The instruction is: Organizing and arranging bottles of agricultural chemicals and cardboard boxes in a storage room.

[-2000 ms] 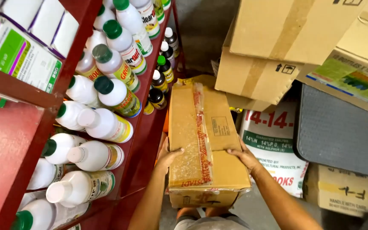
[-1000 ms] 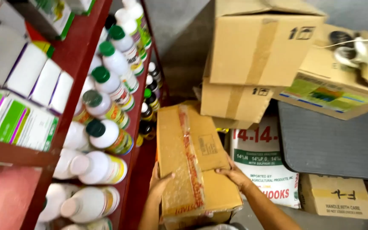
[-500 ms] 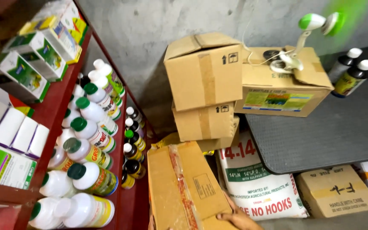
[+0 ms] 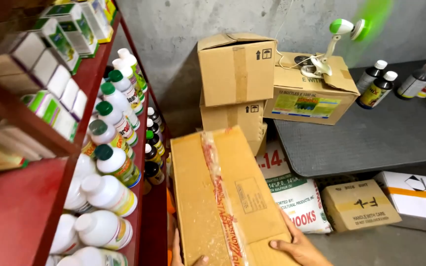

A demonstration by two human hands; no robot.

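On my left I see the red shelf rack (image 4: 20, 216), the biggest thing in view, running from near to far. Its upper shelves carry white and green cartons (image 4: 57, 37), and the lower ones carry white bottles (image 4: 108, 194) lying with caps toward me, some green-capped, with small dark bottles (image 4: 152, 156) farther back.

On the right the grey table (image 4: 380, 135) stands against the concrete wall. At its far left corner sits a printed cardboard carton (image 4: 311, 96) with a white and green clip lamp (image 4: 338, 34) on top, and 2 dark bottles with white caps (image 4: 378, 86) stand just right of it, more bottles at the right edge.

In the middle I am holding the long cardboard box (image 4: 228, 197), sealed along its length with clear tape, tilted with its far end raised. It is near me, between the rack and the table. My right hand (image 4: 297, 245) grips its near right corner, fingers curled over the top face. My left hand (image 4: 186, 253) shows only at the bottom edge, against the box's near left side; I cannot tell how its fingers close.

Beyond the box, 2 stacked plain cartons (image 4: 235, 69) stand at the wall. Under the table lie a white printed sack (image 4: 297, 197), a small brown carton (image 4: 358, 204) and a white box (image 4: 415, 194).
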